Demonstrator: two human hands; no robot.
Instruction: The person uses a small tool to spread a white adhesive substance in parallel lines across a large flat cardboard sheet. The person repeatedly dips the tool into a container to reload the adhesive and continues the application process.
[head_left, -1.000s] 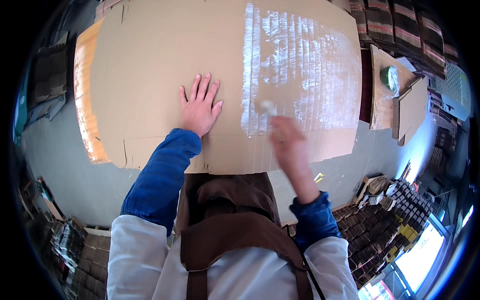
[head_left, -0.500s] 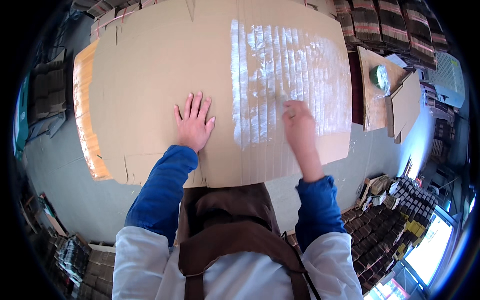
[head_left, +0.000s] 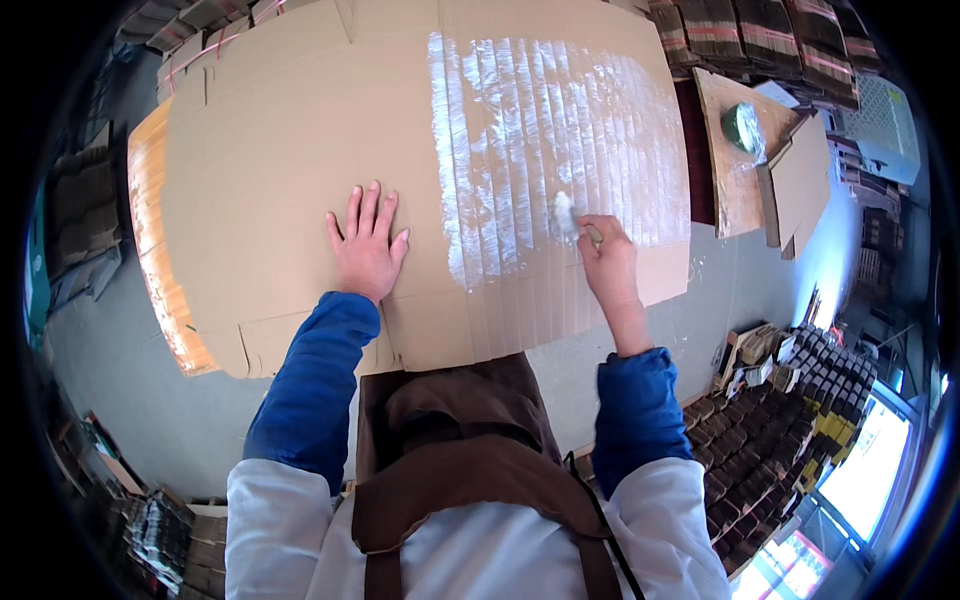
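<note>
A large brown cardboard sheet (head_left: 290,190) lies flat before me. Streaky white paste (head_left: 500,110) covers much of its right part, over a row of parallel strips or creases. My left hand (head_left: 368,248) rests flat on the bare cardboard left of the paste, fingers spread. In my right hand (head_left: 610,255) is a small brush (head_left: 566,214), its white-coated head against the pasted area. The fingers are closed round its handle, which they mostly hide.
An orange-brown board edge (head_left: 150,200) shows beneath the sheet at left. On the right, a wooden board (head_left: 735,195) holds a green tape roll (head_left: 740,127) and cardboard pieces (head_left: 800,180). Bundled cardboard stacks (head_left: 710,30) stand at the back right, and more (head_left: 760,420) at the lower right.
My right hand has moved nearer to me, and the brush head shows more plainly. My left hand stays flat on the cardboard. The whole view has shifted slightly.
</note>
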